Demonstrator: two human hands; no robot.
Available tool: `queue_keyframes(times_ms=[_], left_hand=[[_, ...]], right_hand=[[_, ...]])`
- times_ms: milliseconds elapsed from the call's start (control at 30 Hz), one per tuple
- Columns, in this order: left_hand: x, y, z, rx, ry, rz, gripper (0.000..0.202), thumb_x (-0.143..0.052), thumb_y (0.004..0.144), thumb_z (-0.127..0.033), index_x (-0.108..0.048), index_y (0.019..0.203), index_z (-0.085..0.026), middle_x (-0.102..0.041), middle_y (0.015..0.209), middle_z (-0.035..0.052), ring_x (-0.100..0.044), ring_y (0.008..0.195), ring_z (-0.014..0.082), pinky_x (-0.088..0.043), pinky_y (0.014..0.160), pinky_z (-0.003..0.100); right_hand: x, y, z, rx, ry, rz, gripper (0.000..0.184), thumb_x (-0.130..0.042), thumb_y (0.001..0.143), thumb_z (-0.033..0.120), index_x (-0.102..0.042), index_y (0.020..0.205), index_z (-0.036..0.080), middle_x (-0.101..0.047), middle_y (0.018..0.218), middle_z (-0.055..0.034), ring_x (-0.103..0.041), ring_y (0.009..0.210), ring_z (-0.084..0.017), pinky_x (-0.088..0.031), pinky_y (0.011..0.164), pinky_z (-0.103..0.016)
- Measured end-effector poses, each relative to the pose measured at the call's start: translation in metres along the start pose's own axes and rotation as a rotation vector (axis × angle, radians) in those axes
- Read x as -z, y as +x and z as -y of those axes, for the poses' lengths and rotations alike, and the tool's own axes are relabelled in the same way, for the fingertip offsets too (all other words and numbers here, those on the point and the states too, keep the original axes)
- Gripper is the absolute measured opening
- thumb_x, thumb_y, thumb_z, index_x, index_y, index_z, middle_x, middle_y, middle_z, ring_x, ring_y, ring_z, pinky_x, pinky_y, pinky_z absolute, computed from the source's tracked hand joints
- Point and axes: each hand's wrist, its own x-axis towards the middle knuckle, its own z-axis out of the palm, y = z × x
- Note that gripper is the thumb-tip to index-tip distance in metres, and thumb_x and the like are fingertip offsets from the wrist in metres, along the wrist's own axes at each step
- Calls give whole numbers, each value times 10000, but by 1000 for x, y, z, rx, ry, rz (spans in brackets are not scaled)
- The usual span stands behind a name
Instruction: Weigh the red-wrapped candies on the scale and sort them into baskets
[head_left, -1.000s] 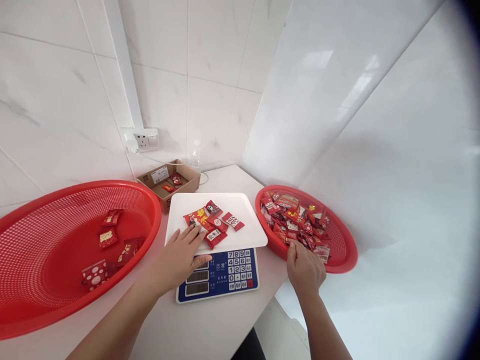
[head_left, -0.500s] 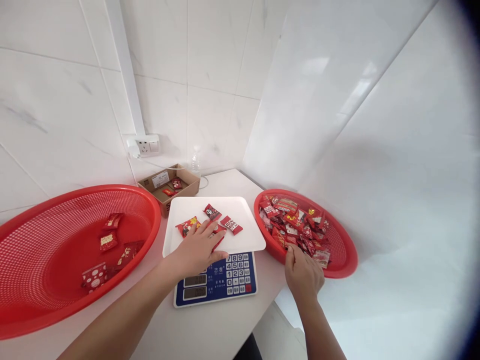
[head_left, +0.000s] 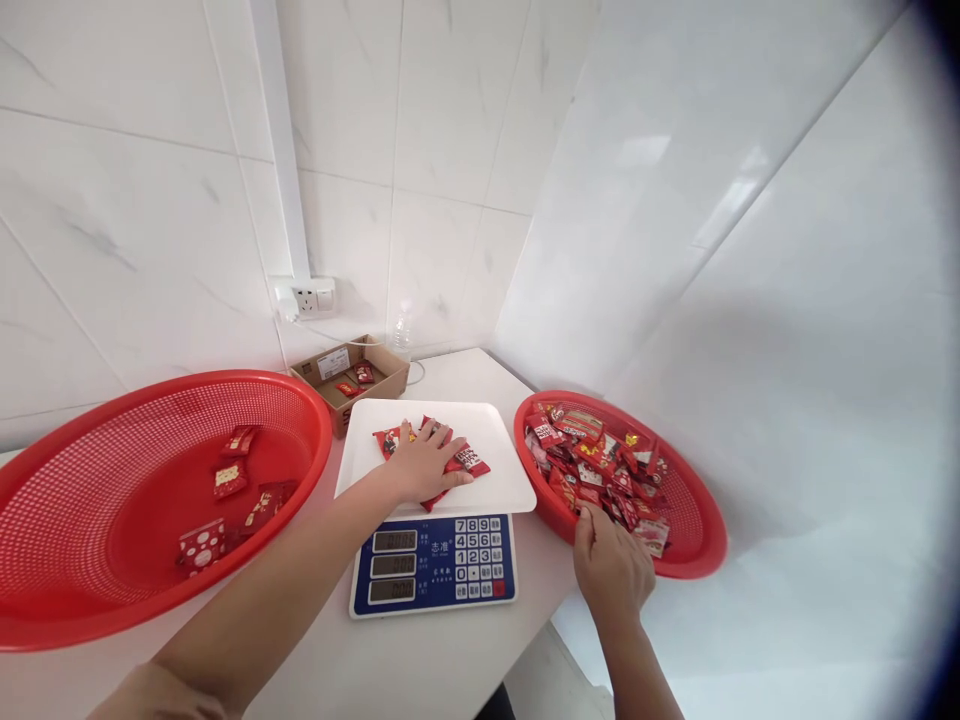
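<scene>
My left hand [head_left: 426, 468] lies palm down, fingers spread, over several red snack packets [head_left: 471, 459] on the white tray [head_left: 510, 485] of a digital scale [head_left: 439, 570]. Its palm and fingers partly cover the packets. Below the tray are the scale's blue keypad and three small displays. On the right, my right hand [head_left: 613, 558] is closed on the near rim of a red plastic basket [head_left: 701, 545], thumb on top; the other fingertips are hidden. A heap of small red packets [head_left: 592, 455] fills much of that basket.
At the left stands a larger red basket [head_left: 150, 400] with several packets [head_left: 229, 478] inside. Behind the scale sit an open cardboard box [head_left: 386, 372] with packets and a clear plastic bottle [head_left: 403, 325]. A cable runs from the wall socket [head_left: 306, 298]. The white table's [head_left: 480, 665] front edge slants down.
On the tray, my left hand has slid over the packets, which now lie closer together. My right hand stays at the basket rim. The view has shifted slightly.
</scene>
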Motion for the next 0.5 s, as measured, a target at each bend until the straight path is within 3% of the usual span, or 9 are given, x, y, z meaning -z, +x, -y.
queue_keyframes(times_ms=[133,300,433,500], left_hand=[[14,-20,-1,-13,-31,1,692,-264,908,-643,-267,1485,-261,-194,1591,109,-86,1466,307,-103,1144,578],[32,-84,5,58,-22,-31,654,-244,928,-613,-234,1495,-287,-124,1605,45,-11,1470,259,-95,1166,528],[33,-139,43,184,76,-111,651,-289,905,-641,-269,1477,-330,-170,1592,-17,-102,1466,236,-162,1164,496],[36,-166,71,260,184,-235,617,-288,917,-605,-324,1458,-312,-287,1561,-27,-170,1456,226,-191,1157,480]], right_hand=[[1,1,0,26,-4,-16,263,-494,923,245,-716,861,118,-678,601,-41,-580,559,-144,-394,643,-259],[0,-1,-2,11,45,1,261,-485,925,246,-715,909,123,-687,635,-52,-585,590,-149,-386,659,-269],[0,-2,-3,24,65,-2,234,-498,918,230,-709,909,130,-707,676,-51,-583,593,-146,-387,677,-269],[1,-1,-3,41,60,1,212,-510,912,218,-703,910,129,-700,657,-41,-576,583,-142,-386,675,-266]])
